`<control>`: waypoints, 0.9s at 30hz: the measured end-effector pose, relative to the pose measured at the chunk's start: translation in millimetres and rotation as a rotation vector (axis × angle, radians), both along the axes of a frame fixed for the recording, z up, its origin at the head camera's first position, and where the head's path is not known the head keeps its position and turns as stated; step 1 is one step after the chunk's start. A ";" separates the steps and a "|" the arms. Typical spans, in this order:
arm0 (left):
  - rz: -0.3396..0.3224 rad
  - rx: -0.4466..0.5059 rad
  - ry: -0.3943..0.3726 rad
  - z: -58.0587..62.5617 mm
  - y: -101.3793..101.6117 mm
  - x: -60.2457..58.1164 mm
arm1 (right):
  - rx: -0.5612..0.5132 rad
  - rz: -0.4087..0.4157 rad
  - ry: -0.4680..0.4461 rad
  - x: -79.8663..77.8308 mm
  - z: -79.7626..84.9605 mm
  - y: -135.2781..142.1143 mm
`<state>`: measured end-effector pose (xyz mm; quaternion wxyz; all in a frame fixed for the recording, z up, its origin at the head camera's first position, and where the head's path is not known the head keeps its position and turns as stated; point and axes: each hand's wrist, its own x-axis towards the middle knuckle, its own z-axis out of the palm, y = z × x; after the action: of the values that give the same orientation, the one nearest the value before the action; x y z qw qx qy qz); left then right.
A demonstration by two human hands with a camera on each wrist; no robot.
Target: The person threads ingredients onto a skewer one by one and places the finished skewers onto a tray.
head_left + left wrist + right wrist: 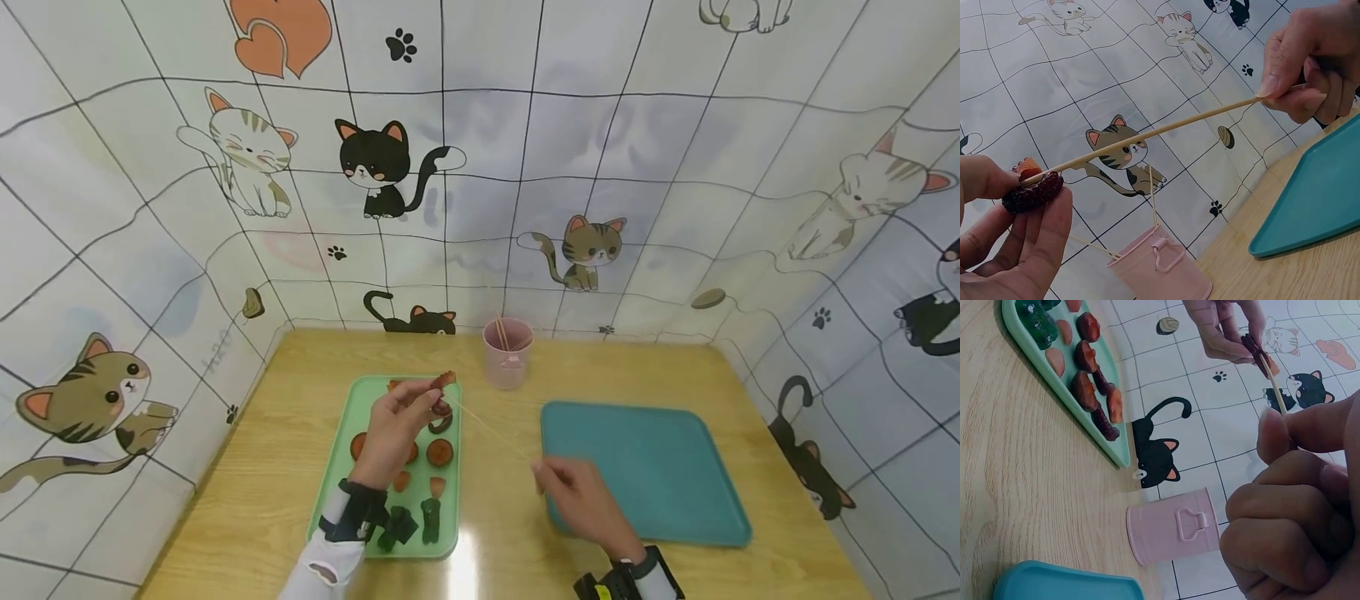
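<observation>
My left hand [396, 433], over the green tray [448, 546], pinches a dark red, bumpy piece of toy food [1038, 192] that looks like an octopus tentacle. An orange bit [1025, 167] shows beside it between the fingers. One end of a thin wooden skewer [1160, 130] meets this piece; whether it passes through is hidden by the fingers. My right hand [585, 500] pinches the skewer's other end between thumb and forefinger, over the left edge of the teal tray [637, 475]. On the green tray lie brown-red round pieces [440, 452] and dark green pieces [431, 521].
A pink cup [506, 367] with several thin skewers stands at the back of the wooden table [495, 533], between the two trays. Behind and beside the table hangs a white cloth [480, 133] printed with cats and a grid.
</observation>
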<state>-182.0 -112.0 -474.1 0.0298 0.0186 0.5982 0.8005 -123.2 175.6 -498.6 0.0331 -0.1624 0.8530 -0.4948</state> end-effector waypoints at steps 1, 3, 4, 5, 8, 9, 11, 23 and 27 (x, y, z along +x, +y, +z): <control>0.004 0.004 -0.001 0.3 -0.1 -0.1 | -0.005 -0.004 0.005 -1.2 -0.4 0.0; 0.011 0.008 -0.005 0.7 -0.2 -0.4 | -0.020 -0.006 0.013 -2.9 -0.9 0.0; 0.013 0.007 -0.008 0.6 -0.4 -0.6 | -0.030 -0.002 0.024 -3.5 -1.0 0.2; 0.017 0.003 -0.012 0.5 -0.5 -0.6 | -0.042 0.008 0.045 -3.9 -1.1 0.3; 0.026 -0.012 -0.020 -0.6 -0.6 -0.4 | -0.049 0.019 0.063 -4.0 0.5 -1.0; 0.028 -0.015 -0.021 -1.1 -0.7 -0.3 | -0.045 0.020 0.062 -4.2 1.2 -1.5; 0.039 -0.011 -0.019 -2.4 -0.7 0.2 | -0.043 0.028 0.065 -4.7 2.2 -2.5; -0.018 0.002 -0.005 -14.8 24.0 9.1 | -0.018 0.037 0.058 -8.4 5.5 -13.0; -0.025 -0.014 -0.028 -18.4 35.9 13.3 | 0.005 0.001 0.021 -10.5 7.9 -18.9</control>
<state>-168.7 -76.1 -492.4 0.0486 0.0146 0.6030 0.7961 -133.7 156.8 -490.7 0.0247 -0.1678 0.8545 -0.4909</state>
